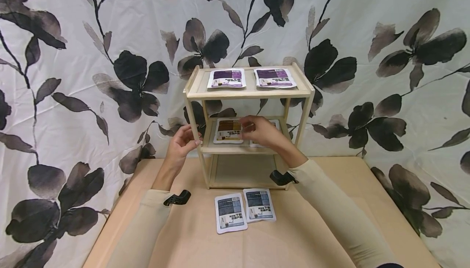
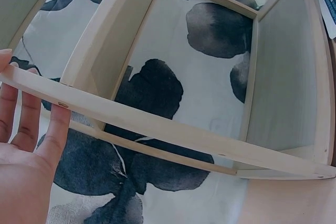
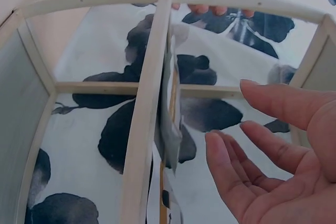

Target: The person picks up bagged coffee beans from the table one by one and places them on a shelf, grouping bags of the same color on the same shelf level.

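A small wooden rack (image 1: 249, 93) with three tiers stands on the table. My left hand (image 1: 180, 143) grips its front left post (image 2: 157, 118), thumb on one side and fingers on the other. Over the middle tier (image 1: 235, 150), my right hand (image 1: 262, 131) hovers with loosely bent fingers, holding nothing. Just beside it lies a brown-and-white packet (image 1: 227, 131). A second packet (image 1: 254, 143) on that tier is mostly hidden by this hand. In the right wrist view, the fingers (image 3: 218, 153) are apart from the packets (image 3: 172, 103), seen edge-on.
Two purple-and-white packets (image 1: 227, 78) lie side by side on the top tier. In front of the rack, two blue-and-white packets (image 1: 230, 214) rest on the table (image 1: 191, 235), edges close together. A floral cloth (image 1: 147, 27) hangs behind.
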`<state>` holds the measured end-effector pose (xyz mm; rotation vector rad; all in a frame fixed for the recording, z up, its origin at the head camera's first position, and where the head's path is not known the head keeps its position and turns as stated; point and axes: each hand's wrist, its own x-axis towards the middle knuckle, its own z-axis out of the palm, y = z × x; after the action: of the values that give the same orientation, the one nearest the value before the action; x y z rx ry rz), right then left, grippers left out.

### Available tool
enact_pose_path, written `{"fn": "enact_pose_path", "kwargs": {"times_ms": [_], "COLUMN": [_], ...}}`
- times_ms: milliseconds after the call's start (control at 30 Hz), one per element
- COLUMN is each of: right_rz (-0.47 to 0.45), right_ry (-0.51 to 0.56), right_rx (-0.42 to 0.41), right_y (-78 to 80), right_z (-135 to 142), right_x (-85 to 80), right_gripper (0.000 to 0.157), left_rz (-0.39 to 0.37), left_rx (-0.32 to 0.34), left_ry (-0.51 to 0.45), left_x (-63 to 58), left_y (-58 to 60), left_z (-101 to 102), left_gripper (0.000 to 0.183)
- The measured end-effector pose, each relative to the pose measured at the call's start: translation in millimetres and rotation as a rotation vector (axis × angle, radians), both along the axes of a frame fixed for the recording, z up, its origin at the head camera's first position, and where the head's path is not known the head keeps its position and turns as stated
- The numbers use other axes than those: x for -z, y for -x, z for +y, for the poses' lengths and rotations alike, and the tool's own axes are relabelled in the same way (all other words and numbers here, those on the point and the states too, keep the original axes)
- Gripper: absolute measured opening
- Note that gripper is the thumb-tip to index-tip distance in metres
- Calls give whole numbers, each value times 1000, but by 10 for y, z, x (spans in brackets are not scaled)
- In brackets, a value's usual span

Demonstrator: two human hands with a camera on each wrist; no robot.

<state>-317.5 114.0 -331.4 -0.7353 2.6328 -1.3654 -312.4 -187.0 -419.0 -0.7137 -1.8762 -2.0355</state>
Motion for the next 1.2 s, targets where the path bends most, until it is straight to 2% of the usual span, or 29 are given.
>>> {"fn": "enact_pose_path", "kwargs": {"times_ms": [167, 433, 533, 867, 1200], "right_rz": [25, -20, -33, -62, -119], "right_ry": [41, 94, 107, 99, 133], "right_rx": [-44, -117, -153, -221, -335], "right_y": [-121, -364, -417, -521, -566], "right_z": [39, 99, 121, 193, 229], "right_x": [24, 92, 134, 298, 492], "right_gripper": [48, 40, 42, 43, 47], "left_rz": [1, -7, -6, 17, 11], "left_rx": [3, 0, 2, 7, 20], "left_ry": [3, 3, -1, -5, -13], "left_x": [8, 26, 25, 7, 20], "left_y": [3, -5, -8, 11, 24], "left_z": [1, 6, 10, 5, -5], "left_gripper": [48, 47, 47, 45, 46]}}
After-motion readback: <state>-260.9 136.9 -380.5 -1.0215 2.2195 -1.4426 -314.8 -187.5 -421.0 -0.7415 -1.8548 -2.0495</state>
